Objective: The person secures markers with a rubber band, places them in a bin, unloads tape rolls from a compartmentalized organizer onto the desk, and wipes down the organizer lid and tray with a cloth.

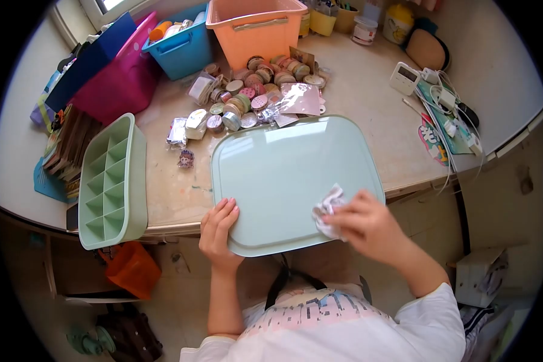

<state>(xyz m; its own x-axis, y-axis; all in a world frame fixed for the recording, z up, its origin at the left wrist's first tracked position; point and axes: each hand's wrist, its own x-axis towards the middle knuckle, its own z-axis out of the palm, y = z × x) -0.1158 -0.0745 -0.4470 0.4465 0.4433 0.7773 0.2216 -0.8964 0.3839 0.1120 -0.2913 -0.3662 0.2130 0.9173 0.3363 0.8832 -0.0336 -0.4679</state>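
Note:
A pale green plastic lid (289,175) lies in front of me, its near edge sticking out past the table's front. My left hand (219,232) grips the lid's near left corner, fingers over the rim and thumb largely hidden. In my right hand (363,224) is a crumpled white tissue (330,211), pinched between the fingers and pressed against the lid's right side. Left of the lid stands a matching green divided box (136,175) with several compartments. Just past the lid's far edge lies a heap of washi tape rolls (259,87) and small plastic packets.
An orange bin (253,36), a blue basket (178,51) and a magenta bin (117,90) line the back left. White cables (449,117) and a small white device (405,78) lie at right. A small character figure sticker (186,159) rests between the box and lid.

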